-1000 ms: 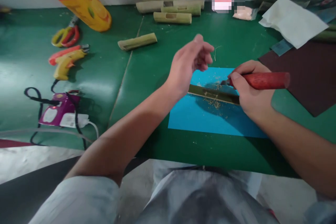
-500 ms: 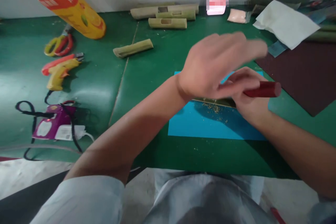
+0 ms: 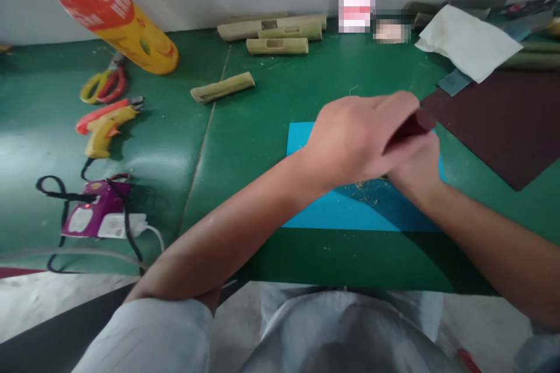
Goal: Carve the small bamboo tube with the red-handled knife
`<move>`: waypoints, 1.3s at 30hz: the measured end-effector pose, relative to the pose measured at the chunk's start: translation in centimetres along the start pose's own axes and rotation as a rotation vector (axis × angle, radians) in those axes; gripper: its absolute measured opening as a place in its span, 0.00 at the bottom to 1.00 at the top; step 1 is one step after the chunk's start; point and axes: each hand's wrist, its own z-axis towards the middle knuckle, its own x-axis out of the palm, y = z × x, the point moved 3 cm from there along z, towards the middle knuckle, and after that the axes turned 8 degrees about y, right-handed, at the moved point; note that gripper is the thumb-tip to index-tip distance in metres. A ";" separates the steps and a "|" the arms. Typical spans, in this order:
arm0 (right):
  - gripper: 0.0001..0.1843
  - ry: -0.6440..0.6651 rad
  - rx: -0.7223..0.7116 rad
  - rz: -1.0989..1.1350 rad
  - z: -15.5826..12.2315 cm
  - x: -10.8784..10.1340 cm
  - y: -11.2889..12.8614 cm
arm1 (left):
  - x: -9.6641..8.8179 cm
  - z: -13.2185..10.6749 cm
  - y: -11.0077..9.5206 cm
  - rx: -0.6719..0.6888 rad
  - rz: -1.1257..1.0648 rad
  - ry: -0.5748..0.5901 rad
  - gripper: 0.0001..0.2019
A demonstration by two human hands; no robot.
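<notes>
My left hand (image 3: 354,137) is curled over the dark red handle (image 3: 423,121) of a tool, whose end shows in the gap between thumb and fingers. Just beneath and to the right, my right hand (image 3: 417,160) also grips this tool, its fingers mostly covered by the left. The working end of the tool is hidden, so its kind cannot be told. Both hands are above a bright blue sheet (image 3: 332,210), where small pale shavings (image 3: 365,193) are scattered. A strip of bamboo under the hands is almost wholly hidden.
Cut bamboo tubes (image 3: 277,45) lie at the back, and a single bamboo piece (image 3: 223,87) left of centre. Along the left are an orange drink bottle (image 3: 144,41), scissors (image 3: 105,84), a yellow glue gun (image 3: 100,137) and a purple power box (image 3: 90,210). Dark brown sheet (image 3: 503,128) at right.
My left hand has come down from above, fingers outstretched before, and now closes over the red handle. The handle's end has swung upward and to the left. The view has shifted slightly.
</notes>
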 end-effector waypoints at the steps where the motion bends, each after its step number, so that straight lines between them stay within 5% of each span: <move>1: 0.15 -0.023 -0.004 0.010 0.2 -0.2 0.4 | -0.7 -0.1 0.4 -0.026 -0.057 -0.068 0.13; 3: 0.18 -0.052 0.005 0.065 0.4 -0.6 1.0 | -2.1 -0.1 1.5 -0.009 -0.225 -0.230 0.09; 6: 0.19 -0.026 0.028 0.074 0.7 -0.6 1.2 | -4.0 -0.5 3.8 0.160 -0.473 -0.627 0.13; 8: 0.11 -0.017 0.016 0.012 0.9 -0.5 1.1 | -4.3 -0.7 5.9 0.028 -0.633 -0.705 0.17; 10: 0.05 -0.023 -0.017 -0.056 1.0 -0.5 0.9 | -3.8 -1.0 7.7 -0.113 -0.808 -0.637 0.17; 14: 0.10 0.017 -0.037 -0.177 1.1 -0.5 0.7 | -2.4 -2.4 10.1 -0.367 -1.071 -0.629 0.10; 15: 0.11 0.031 -0.037 -0.200 1.1 -0.5 0.7 | -2.0 -2.7 10.4 -0.408 -1.068 -0.608 0.09; 18: 0.12 0.071 -0.036 -0.244 0.8 -0.4 0.8 | -0.6 -3.6 10.8 -0.450 -0.985 -0.527 0.26; 20: 0.12 0.093 -0.029 -0.252 0.7 -0.4 0.8 | 0.1 -4.4 10.7 -0.442 -0.856 -0.583 0.24; 24: 0.14 0.099 0.038 -0.253 0.9 -0.5 1.0 | 1.9 -5.6 10.1 -0.210 -0.703 -0.536 0.22; 29: 0.14 0.155 0.208 -0.275 1.4 -0.6 1.4 | 2.9 -6.5 9.9 0.091 -0.767 -0.741 0.18; 36: 0.18 0.152 0.185 -0.252 1.4 -0.8 2.0 | 3.8 -5.8 8.0 0.396 -0.785 -0.612 0.13; 39: 0.19 0.168 0.150 -0.269 1.2 -0.8 2.2 | 3.6 -5.6 7.7 0.423 -0.732 -0.581 0.12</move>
